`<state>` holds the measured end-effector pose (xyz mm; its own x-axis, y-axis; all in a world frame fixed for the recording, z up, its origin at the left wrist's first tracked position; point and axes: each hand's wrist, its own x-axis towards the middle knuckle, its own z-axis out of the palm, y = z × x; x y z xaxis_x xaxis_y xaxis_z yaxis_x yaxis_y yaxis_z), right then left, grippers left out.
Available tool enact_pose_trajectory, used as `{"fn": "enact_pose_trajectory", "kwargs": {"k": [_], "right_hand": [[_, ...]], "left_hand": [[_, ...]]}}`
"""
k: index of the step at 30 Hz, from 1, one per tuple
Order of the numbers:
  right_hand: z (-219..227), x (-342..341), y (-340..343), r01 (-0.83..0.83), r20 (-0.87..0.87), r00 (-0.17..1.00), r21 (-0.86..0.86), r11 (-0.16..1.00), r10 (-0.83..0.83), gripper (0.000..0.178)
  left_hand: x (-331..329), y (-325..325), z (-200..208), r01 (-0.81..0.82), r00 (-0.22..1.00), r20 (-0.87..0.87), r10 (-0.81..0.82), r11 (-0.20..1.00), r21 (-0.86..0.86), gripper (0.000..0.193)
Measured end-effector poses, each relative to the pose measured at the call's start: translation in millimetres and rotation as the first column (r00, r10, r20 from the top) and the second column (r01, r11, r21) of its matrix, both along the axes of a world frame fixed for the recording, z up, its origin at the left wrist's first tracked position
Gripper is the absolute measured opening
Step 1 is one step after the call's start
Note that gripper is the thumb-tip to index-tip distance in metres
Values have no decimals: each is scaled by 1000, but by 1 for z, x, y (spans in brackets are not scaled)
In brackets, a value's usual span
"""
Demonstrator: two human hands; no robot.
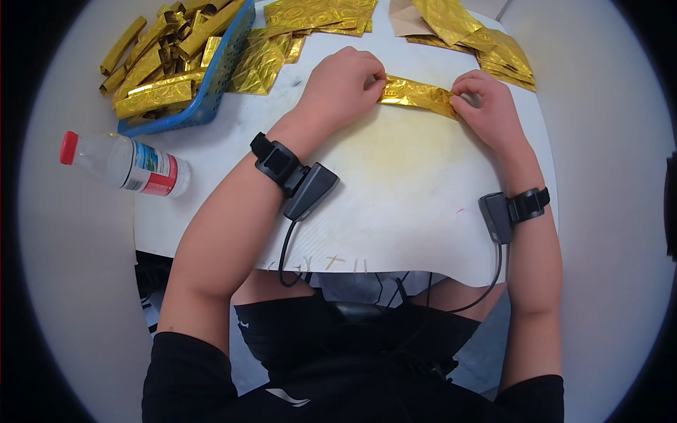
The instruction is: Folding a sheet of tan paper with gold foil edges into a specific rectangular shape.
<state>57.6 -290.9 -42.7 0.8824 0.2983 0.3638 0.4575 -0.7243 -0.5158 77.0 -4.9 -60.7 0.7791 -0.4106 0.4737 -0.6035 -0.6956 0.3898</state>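
A strip of folded gold foil paper (417, 94) stretches between my two hands over the white table. My left hand (345, 86) pinches its left end between thumb and fingers. At the right end, my right hand (486, 106) grips the paper in the same way. The strip is long and narrow, with a shiny embossed face, and slants slightly down to the right. Beyond my hands lie flat gold foil sheets (321, 14) at the back middle. Another stack of gold sheets (493, 53) lies at the back right, near my right hand.
A blue plastic basket (204, 106) at the back left is heaped with folded gold pieces (159, 60). Left of my left forearm, a clear bottle with a red cap (127, 162) lies on its side. White walls flank the table (395, 204). Cables hang from both wrist devices.
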Motion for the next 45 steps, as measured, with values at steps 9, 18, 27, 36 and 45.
{"fn": "enact_pose_trajectory", "kwargs": {"k": [9,18,27,36,45], "right_hand": [[2,-4,-2,-32,-49,998,50,998,34,11],[3,-7,-1,-52,39,998,56,997,50,9],[4,-10,-2,31,-175,985,186,982,2,16],[6,-10,-5,-18,-152,988,151,988,41,15],[14,-15,-1,-5,-176,984,107,994,24,15]], "left_hand": [[-11,0,8,-8,956,-289,-48,981,-192,9],[-10,4,5,84,989,-108,-98,989,-119,9],[-12,4,7,76,993,-78,-83,993,-96,9],[-14,3,11,42,994,-98,-49,996,-75,10],[-16,4,10,56,998,40,-54,997,-55,11]]}}
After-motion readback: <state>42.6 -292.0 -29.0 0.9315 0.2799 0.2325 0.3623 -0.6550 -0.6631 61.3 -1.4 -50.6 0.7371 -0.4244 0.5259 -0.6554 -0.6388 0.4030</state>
